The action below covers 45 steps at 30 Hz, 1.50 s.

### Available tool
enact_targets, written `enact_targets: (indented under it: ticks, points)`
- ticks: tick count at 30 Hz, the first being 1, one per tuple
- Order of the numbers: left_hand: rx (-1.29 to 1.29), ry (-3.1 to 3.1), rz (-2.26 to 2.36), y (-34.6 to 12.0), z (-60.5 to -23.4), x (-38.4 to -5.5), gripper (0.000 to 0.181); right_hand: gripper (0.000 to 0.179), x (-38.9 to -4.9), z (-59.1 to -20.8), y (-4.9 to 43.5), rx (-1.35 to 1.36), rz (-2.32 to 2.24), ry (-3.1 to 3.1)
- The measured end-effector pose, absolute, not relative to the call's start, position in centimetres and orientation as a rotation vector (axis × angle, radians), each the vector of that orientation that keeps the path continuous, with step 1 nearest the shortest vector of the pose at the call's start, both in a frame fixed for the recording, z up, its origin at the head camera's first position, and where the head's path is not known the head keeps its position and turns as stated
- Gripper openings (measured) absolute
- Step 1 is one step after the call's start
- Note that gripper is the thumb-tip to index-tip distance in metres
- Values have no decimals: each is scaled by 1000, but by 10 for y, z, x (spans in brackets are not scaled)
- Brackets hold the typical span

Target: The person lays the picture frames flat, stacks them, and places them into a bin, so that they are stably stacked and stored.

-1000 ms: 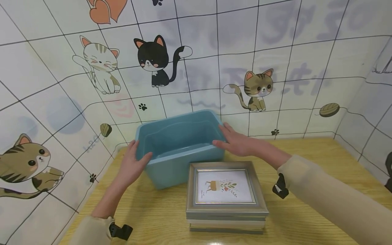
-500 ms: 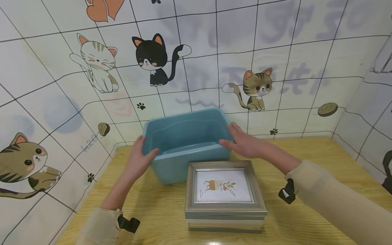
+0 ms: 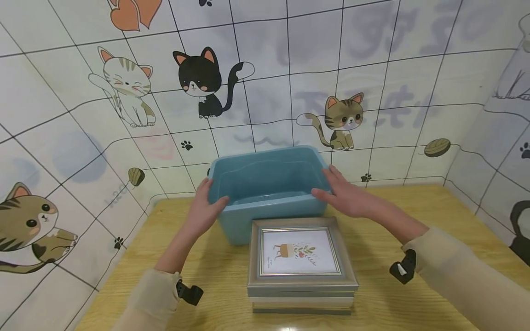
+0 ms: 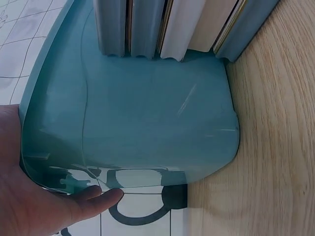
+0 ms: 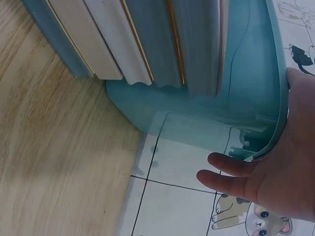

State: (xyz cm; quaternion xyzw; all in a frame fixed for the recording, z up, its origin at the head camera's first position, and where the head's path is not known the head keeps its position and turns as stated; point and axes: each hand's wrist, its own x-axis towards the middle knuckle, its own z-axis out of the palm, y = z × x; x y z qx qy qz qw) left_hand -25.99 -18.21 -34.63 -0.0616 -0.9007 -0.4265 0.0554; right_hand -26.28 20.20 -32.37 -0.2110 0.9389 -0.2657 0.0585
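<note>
A light blue plastic storage bin (image 3: 233,225) stands on the table against the back wall, its inside bare where it shows. My left hand (image 3: 203,211) holds its left end, thumb over the front rim corner and fingers along the outer side. At the other end my right hand (image 3: 349,197) grips the rim likewise, thumb at the front corner. In front of the bin lies a stack of several picture frames (image 3: 300,253); the top one has a silver-beige border and a plant print. The stack hides part of the bin's front wall (image 4: 147,108).
The wood-grain table (image 3: 397,220) extends to both sides. A white tiled-pattern wall covering (image 3: 273,105) with cartoon cats stands close behind the bin. A dark, looped cartoon shape (image 3: 522,230) shows at the right edge.
The bin has slid to the right along the wall behind the frame stack, both hands moving with it. It now stands more squarely behind the frames. The stack stays in place.
</note>
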Motion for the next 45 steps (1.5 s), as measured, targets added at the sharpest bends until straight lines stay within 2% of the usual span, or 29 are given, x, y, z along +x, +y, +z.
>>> enact_targets:
  ticks: [21,37,41,45]
  points:
    - [-251,-2671,-1342,-141,-350,-278,82,89,-253,-331,238,-579,-923,2886]
    - [-272,-2681,-1332,-138,-350,-278,83,91,-254,-331,242,-560,-964,2888]
    - [-290,-2598,-1378,-142,-351,-271,96,91,-248,-328,244,-576,-1076,2854]
    - [-268,-2450,-1451,-147,-351,-246,101,90,-232,-325,246,-576,-1200,2878]
